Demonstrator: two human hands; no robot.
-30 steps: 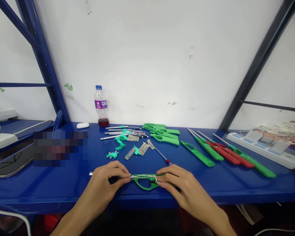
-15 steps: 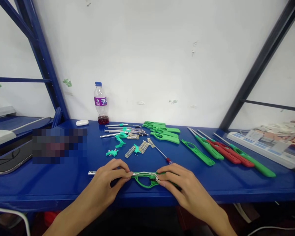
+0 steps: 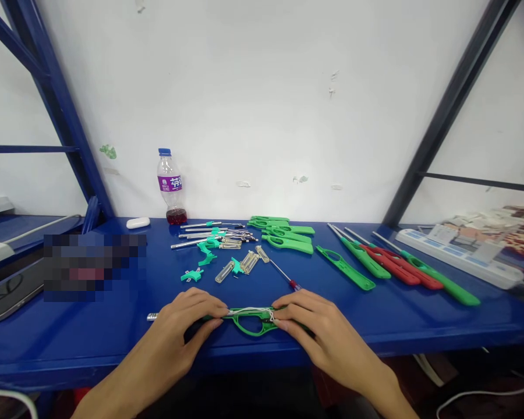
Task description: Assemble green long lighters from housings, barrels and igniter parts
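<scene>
Near the table's front edge lies a green lighter half-shell (image 3: 250, 333), a long-necked utility lighter's casing, with a white wire (image 3: 251, 309) running along its top. My left hand (image 3: 194, 320) pinches the neck end, where a silver metal tube (image 3: 152, 317) sticks out to the left. My right hand (image 3: 312, 320) is closed on the handle end, its fingertips at the bunched wire; the hand hides most of the handle. Just behind my right hand lies a screwdriver (image 3: 283, 273) with a red and clear handle.
Behind my hands lie clear fuel tanks (image 3: 225, 272), teal plastic pieces (image 3: 193, 274), metal tubes with wires (image 3: 192, 235) and green shells (image 3: 288, 243). Green and red lighters (image 3: 397, 267) lie right, beside a white power strip (image 3: 458, 259). A drink bottle (image 3: 171, 192) stands near the wall.
The whole view has shifted slightly, so most things sit a little further left. Both hands keep their grip on the shell; my left fingers have moved slightly at the neck.
</scene>
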